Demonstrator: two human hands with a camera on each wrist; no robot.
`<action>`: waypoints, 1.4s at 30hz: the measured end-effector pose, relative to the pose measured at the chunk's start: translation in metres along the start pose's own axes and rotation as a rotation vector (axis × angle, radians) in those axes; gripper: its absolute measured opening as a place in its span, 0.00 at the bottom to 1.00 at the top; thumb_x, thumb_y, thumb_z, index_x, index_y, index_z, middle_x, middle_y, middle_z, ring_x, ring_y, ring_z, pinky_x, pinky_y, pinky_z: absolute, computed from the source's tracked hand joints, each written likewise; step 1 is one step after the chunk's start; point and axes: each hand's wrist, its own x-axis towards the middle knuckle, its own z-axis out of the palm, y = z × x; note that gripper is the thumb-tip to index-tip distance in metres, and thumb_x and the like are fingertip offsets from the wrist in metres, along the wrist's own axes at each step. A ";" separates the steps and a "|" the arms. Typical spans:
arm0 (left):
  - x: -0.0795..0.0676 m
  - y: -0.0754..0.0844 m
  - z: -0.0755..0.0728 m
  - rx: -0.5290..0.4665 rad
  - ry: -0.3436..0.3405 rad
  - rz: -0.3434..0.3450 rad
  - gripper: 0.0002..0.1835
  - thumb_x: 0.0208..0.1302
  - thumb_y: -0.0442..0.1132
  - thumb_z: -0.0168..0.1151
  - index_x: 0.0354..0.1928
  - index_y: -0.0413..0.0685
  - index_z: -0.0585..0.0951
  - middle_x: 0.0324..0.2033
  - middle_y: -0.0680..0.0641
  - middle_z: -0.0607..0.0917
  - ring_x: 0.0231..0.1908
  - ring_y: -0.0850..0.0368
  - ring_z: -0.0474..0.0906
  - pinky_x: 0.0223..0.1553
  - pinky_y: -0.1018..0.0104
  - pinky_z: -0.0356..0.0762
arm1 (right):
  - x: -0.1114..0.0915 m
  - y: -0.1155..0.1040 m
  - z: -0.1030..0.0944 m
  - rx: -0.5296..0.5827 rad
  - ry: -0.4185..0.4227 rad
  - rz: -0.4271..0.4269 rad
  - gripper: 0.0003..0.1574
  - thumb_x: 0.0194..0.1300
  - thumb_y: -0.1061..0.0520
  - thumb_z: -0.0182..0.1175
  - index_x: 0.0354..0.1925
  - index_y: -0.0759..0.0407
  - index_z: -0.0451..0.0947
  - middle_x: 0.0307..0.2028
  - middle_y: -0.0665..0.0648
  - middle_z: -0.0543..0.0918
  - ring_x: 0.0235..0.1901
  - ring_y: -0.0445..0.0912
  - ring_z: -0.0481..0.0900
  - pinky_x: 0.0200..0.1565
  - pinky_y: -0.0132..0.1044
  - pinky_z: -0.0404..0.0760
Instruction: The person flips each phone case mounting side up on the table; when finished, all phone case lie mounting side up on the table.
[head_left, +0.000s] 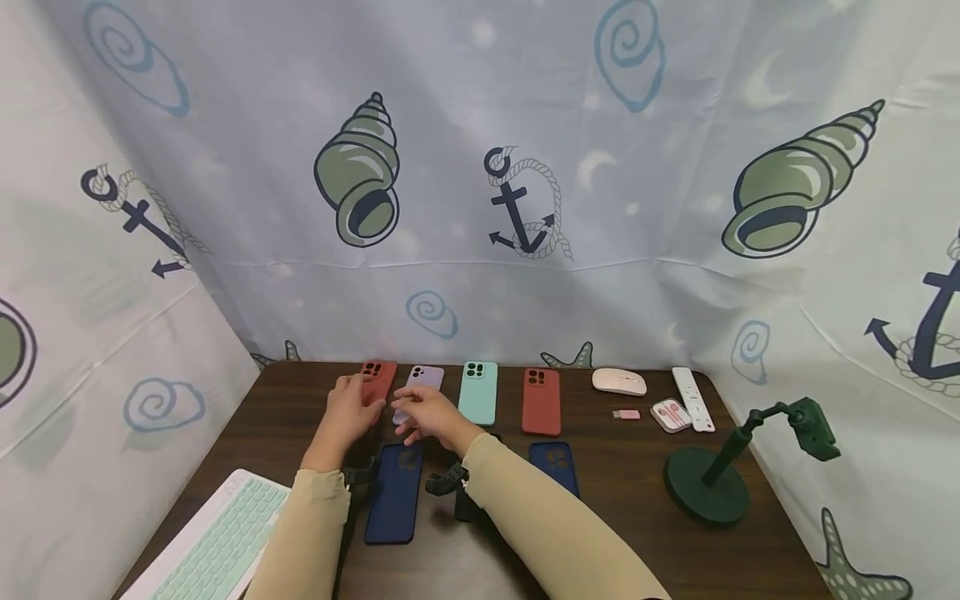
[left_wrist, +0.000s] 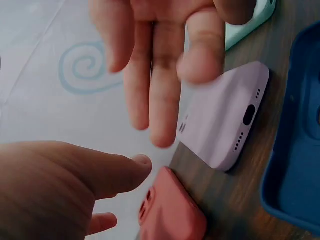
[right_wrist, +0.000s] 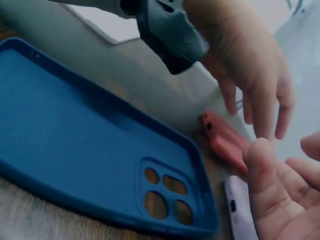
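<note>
My left hand (head_left: 347,417) hovers over the red phone case (head_left: 384,379) at the back left, fingers loosely bent and nothing in them. Beside it, my right hand (head_left: 435,415) hangs over the lavender phone case (head_left: 426,377), its fingers spread and holding nothing. In the left wrist view, a gap separates the thumb (left_wrist: 120,175) from the red case (left_wrist: 172,210). Below the hands lies a dark blue phone case (head_left: 393,504), inner side up, with camera cutouts seen in the right wrist view. A dark item (head_left: 467,510) is partly hidden under my right wrist.
A mint phone case (head_left: 478,393) and a second red case (head_left: 542,402) continue the back row. Another blue case (head_left: 555,467) lies by my right forearm. Rightward are a mouse (head_left: 618,382), a pink USB stick (head_left: 626,414), a white remote (head_left: 693,400) and a green lamp (head_left: 707,487). A keyboard (head_left: 225,533) sits front left.
</note>
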 end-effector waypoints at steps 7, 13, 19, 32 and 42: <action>-0.004 -0.009 0.005 -0.010 -0.050 -0.071 0.35 0.67 0.46 0.66 0.70 0.36 0.68 0.66 0.23 0.64 0.61 0.21 0.62 0.59 0.31 0.66 | 0.017 0.005 0.015 -0.014 -0.002 0.051 0.29 0.78 0.52 0.53 0.73 0.56 0.65 0.67 0.63 0.74 0.50 0.64 0.85 0.33 0.45 0.87; -0.006 -0.013 0.015 0.008 -0.059 -0.082 0.34 0.63 0.47 0.69 0.66 0.35 0.72 0.66 0.22 0.64 0.62 0.20 0.61 0.60 0.30 0.66 | 0.021 0.015 0.014 -0.056 -0.042 0.068 0.34 0.80 0.49 0.51 0.77 0.57 0.60 0.69 0.64 0.73 0.52 0.63 0.85 0.30 0.42 0.86; -0.011 -0.017 0.019 0.020 -0.075 -0.084 0.34 0.60 0.44 0.72 0.64 0.35 0.73 0.66 0.23 0.62 0.65 0.22 0.58 0.60 0.31 0.65 | 0.019 0.022 0.013 -0.103 -0.097 0.040 0.32 0.81 0.51 0.49 0.77 0.54 0.60 0.67 0.65 0.75 0.53 0.64 0.84 0.26 0.38 0.83; -0.007 -0.011 0.015 0.027 -0.079 -0.070 0.34 0.59 0.43 0.72 0.65 0.36 0.72 0.66 0.22 0.63 0.63 0.22 0.59 0.61 0.31 0.65 | 0.021 0.019 0.015 -0.194 -0.031 -0.001 0.31 0.79 0.52 0.52 0.75 0.55 0.64 0.63 0.64 0.80 0.47 0.61 0.87 0.21 0.37 0.80; -0.007 -0.006 0.002 0.005 -0.144 -0.094 0.32 0.63 0.43 0.63 0.67 0.35 0.72 0.62 0.24 0.71 0.57 0.26 0.70 0.56 0.35 0.71 | 0.024 0.013 0.021 -0.038 0.020 -0.027 0.28 0.78 0.56 0.52 0.72 0.62 0.66 0.63 0.64 0.78 0.53 0.64 0.84 0.36 0.50 0.88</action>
